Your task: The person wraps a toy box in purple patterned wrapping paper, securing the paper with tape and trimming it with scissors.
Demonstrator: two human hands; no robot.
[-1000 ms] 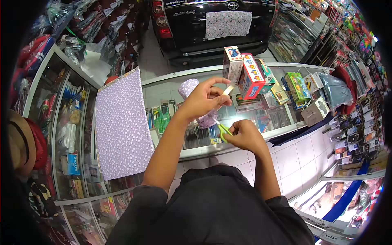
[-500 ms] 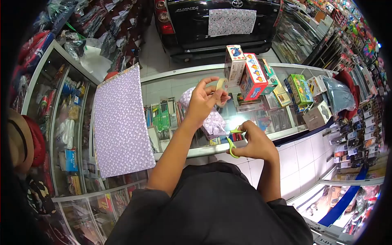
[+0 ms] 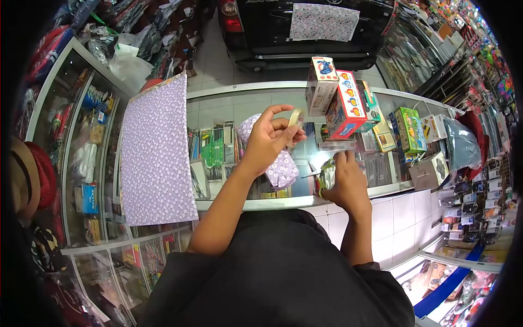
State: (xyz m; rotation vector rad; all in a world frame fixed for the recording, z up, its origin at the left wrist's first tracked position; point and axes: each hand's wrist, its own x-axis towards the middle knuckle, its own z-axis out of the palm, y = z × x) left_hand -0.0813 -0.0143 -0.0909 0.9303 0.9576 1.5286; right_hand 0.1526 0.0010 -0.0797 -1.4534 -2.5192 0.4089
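Note:
My left hand (image 3: 265,143) is closed around a small roll of clear tape (image 3: 296,117), held above the glass counter. Below and partly behind it lies a parcel (image 3: 282,170) wrapped in lilac floral paper; my hand and forearm hide part of it. My right hand (image 3: 347,182) is low over the counter's front edge, right of the parcel. Its fingers and thumb are around the green-handled scissors (image 3: 324,180), whose blades point left towards the parcel without cutting it. The far part of the handles is hidden by the hand.
A large lilac floral sheet (image 3: 158,152) lies at the left. Toy boxes, including a red one (image 3: 346,103), stand at the counter's back right, with a green box (image 3: 409,129) and a grey bag (image 3: 460,139) beyond. A black car (image 3: 261,38) is behind the counter (image 3: 245,87).
My right hand has brought the scissors away from the parcel, to the right and down onto the counter, turning palm down. My left hand keeps the tape and has shifted little. The view has tilted slightly.

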